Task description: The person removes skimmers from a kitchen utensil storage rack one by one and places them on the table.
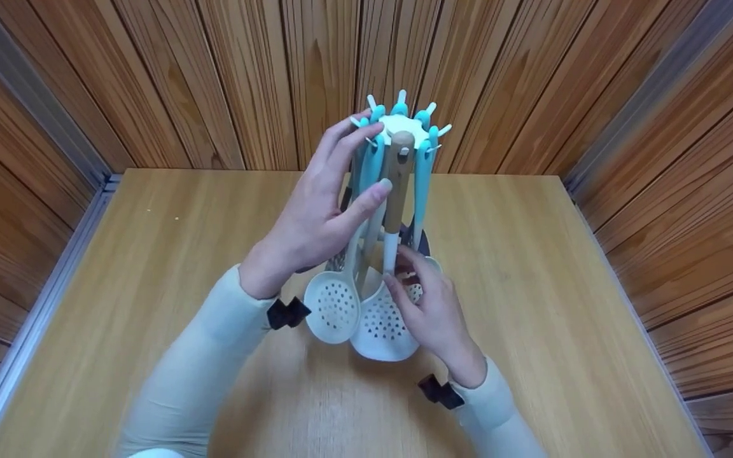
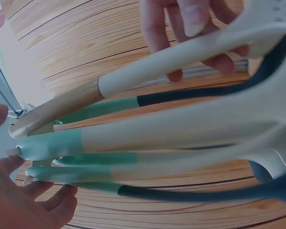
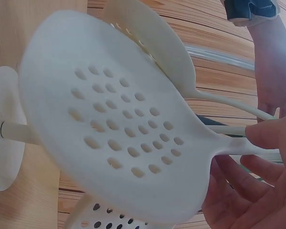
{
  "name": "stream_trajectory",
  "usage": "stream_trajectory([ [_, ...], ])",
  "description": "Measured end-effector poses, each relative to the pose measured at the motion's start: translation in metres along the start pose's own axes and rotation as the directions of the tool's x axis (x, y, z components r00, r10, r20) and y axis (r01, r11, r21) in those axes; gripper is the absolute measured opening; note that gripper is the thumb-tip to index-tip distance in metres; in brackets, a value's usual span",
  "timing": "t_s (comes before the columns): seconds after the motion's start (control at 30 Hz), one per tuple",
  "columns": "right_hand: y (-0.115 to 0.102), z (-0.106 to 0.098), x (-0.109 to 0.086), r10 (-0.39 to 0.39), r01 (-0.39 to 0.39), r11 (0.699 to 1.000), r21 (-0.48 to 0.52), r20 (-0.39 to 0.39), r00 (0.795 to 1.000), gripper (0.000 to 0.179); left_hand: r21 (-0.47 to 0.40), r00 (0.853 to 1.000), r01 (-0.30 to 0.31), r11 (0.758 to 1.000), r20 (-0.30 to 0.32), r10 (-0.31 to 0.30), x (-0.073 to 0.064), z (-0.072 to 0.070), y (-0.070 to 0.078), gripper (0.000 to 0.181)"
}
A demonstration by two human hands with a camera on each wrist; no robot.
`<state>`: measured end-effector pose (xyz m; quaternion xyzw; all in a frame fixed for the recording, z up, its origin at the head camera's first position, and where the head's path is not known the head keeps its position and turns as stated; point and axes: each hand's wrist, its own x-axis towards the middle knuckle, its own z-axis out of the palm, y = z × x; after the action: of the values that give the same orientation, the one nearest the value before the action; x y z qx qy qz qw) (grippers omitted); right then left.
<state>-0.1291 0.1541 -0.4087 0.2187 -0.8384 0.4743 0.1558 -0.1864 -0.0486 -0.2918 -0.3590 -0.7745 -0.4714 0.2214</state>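
A white utensil rack (image 1: 408,129) stands upright with several turquoise-handled utensils hanging round it. At its front is a white skimmer (image 1: 382,327) with a wooden handle (image 1: 398,184); a white hook tip shows in the hole at the handle's top. My right hand (image 1: 427,305) pinches the skimmer's white neck, thumb and fingers on either side in the right wrist view. My left hand (image 1: 315,216) holds the rack's top from the left, fingers round its edge and thumb beside the wooden handle. A smaller slotted spoon (image 1: 333,307) hangs below my left hand.
The rack's round white base (image 3: 9,167) rests on a wooden table (image 1: 214,210), partly hidden by the skimmer. Dark-headed utensils (image 2: 195,194) hang at the rack's other sides. Wood-panelled walls (image 1: 239,76) enclose the table at the back and sides.
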Motion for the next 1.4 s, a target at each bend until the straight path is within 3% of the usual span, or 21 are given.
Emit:
stream_trajectory([
  [0.13,-0.001,0.000,0.002,-0.004,0.004,1.000,0.008,-0.007,1.000,0.042,-0.022,0.994,-0.015,1.000,-0.109,0.012,0.006,0.006,0.002,0.048],
  [0.3,0.000,0.002,0.004,-0.011,0.011,0.999,0.035,-0.001,1.000,0.041,-0.074,0.974,-0.041,0.996,-0.226,0.023,0.016,0.014,0.005,0.040],
  [0.53,0.002,0.006,0.006,-0.016,0.016,0.998,0.056,0.004,1.000,0.039,-0.159,0.954,-0.091,0.983,-0.297,0.040,0.026,0.025,0.003,0.034],
  [0.73,0.002,0.010,0.007,0.025,-0.026,0.997,0.069,0.022,0.999,0.031,-0.214,0.924,-0.155,0.964,-0.376,0.065,0.033,0.033,-0.004,0.031],
  [0.83,0.002,0.011,0.008,0.043,-0.046,0.994,0.094,0.026,0.999,0.027,-0.248,0.917,-0.187,0.951,-0.391,0.078,0.035,0.036,-0.007,0.029],
  [1.0,0.005,0.013,0.007,0.060,-0.063,0.991,0.121,0.026,0.998,0.026,-0.302,0.917,-0.203,0.931,-0.392,0.073,0.036,0.040,-0.011,0.029],
  [1.17,0.008,0.014,0.006,0.079,-0.082,0.987,0.136,0.029,0.996,0.023,-0.303,0.919,-0.210,0.930,-0.386,0.082,0.037,0.043,-0.013,0.033],
  [1.4,0.011,0.014,0.005,0.053,-0.055,0.984,0.168,0.013,0.998,0.018,-0.284,0.924,-0.245,0.927,-0.359,0.134,0.037,0.041,-0.023,0.052],
])
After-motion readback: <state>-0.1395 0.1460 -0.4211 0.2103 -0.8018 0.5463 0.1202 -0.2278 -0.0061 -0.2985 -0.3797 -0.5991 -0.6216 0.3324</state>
